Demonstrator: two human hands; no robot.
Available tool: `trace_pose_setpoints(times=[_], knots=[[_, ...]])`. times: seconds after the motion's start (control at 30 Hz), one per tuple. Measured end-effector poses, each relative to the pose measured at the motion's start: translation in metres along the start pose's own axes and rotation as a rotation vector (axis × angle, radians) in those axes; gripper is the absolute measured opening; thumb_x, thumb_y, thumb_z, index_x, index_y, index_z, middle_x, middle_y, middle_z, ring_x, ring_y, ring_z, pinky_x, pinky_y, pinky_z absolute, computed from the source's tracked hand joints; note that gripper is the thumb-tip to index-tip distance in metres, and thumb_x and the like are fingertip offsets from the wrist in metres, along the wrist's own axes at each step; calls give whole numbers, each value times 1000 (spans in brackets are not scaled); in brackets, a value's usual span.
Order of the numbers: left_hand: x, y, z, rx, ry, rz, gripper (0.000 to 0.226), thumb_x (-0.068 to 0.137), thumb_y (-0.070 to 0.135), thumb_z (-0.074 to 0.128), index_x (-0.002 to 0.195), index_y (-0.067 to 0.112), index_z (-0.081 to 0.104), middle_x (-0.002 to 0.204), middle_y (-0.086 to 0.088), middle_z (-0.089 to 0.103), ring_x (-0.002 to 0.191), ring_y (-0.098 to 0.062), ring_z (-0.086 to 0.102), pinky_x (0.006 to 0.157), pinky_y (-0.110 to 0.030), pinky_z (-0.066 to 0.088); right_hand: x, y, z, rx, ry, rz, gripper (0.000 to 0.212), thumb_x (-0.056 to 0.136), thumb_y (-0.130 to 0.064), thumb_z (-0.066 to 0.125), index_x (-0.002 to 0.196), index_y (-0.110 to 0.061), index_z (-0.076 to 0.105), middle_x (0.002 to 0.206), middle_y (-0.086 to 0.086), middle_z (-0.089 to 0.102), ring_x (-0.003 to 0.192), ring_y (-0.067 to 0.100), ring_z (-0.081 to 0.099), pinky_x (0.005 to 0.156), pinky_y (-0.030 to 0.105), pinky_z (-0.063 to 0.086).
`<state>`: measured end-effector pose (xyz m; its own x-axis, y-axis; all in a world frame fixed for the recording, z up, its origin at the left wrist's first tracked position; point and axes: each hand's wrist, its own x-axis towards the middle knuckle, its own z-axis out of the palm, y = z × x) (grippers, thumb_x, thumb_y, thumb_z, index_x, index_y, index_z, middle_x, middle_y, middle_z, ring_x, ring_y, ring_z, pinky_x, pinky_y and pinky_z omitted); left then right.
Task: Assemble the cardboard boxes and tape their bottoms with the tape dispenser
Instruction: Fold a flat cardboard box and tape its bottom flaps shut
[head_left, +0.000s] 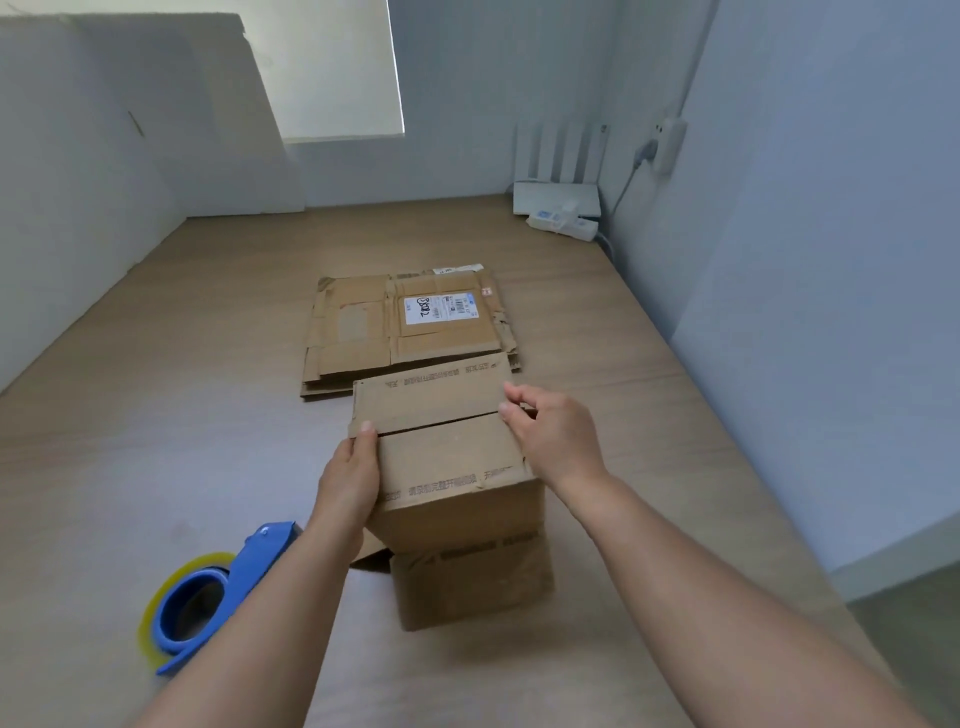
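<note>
A small brown cardboard box (457, 499) stands on the wooden table with its two flaps folded shut on top, a seam running between them. My left hand (350, 478) grips the box's left edge, thumb on the seam. My right hand (550, 431) holds the right edge, fingers curled at the seam's end. A blue tape dispenser (218, 597) with a yellowish roll of tape lies on the table to the left, partly behind my left forearm.
A stack of flattened cardboard boxes (410, 322) with a white shipping label lies just beyond the box. A white router (558, 195) and power strip (563, 222) sit in the far right corner. The table's right edge (810, 561) runs close to the wall.
</note>
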<state>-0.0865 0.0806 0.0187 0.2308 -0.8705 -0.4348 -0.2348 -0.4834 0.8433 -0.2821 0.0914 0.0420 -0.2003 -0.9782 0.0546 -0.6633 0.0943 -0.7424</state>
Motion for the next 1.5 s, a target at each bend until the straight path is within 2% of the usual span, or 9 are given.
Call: trace_pose_setpoints(times=[0.1,0.2,0.33,0.53,0.67,0.93,1.03,1.33,1.5], knots=[[14,-12,-33,46,72,-11,62,94,60,32,135,17,47,129,-8,55,112,-27,53,100,-44,43,-7,-16,18,65,-40,-72,37,95,-29,55,130,-18,58,126,-2,63,116,11,57,98,23,44],[19,-11,-60,50,136,-18,65,89,63,34,135,19,48,131,-10,55,115,-29,54,102,-48,43,-4,-32,36,143,-65,-66,36,95,-29,55,130,-18,58,128,-3,62,118,10,56,99,22,43],[17,0,-75,104,187,48,51,100,46,34,137,12,45,130,-7,51,107,-21,47,88,-33,37,2,-36,54,206,-118,-5,36,95,-26,56,129,-16,59,129,-1,61,120,13,55,102,27,42],[18,-4,-48,264,103,26,51,100,48,30,131,10,44,117,-12,56,104,-28,54,91,-42,47,4,-10,53,62,-167,77,42,96,-29,51,136,-17,51,137,0,55,123,16,51,100,25,38],[6,-38,-12,212,25,5,48,101,47,28,131,13,42,101,-4,55,93,-21,57,83,-41,51,-12,21,39,-46,-212,96,43,96,-27,48,139,-22,48,138,-4,54,123,14,50,95,24,41],[-15,-55,3,218,-14,93,55,98,54,21,139,20,37,121,-3,54,106,-21,51,90,-39,45,-48,56,27,15,-185,103,53,92,-35,57,142,-29,41,136,-8,49,119,12,49,99,37,46],[-20,-62,1,244,30,197,56,98,53,20,151,36,10,147,-1,41,127,-26,46,99,-42,41,-49,58,32,15,-155,86,52,93,-37,56,142,-33,40,136,-8,48,120,13,48,98,40,46],[-28,-80,-26,433,-221,412,70,79,69,39,138,63,0,154,14,23,138,-10,31,108,-42,40,-42,55,34,-50,-122,44,44,93,-38,56,135,-29,50,130,-8,52,119,13,47,96,32,43],[-18,-70,-15,575,-121,384,68,89,59,49,146,44,17,146,2,29,126,-17,43,94,-36,50,-41,58,35,-73,-138,35,42,95,-32,54,136,-28,49,130,-6,53,120,14,48,97,32,42]])
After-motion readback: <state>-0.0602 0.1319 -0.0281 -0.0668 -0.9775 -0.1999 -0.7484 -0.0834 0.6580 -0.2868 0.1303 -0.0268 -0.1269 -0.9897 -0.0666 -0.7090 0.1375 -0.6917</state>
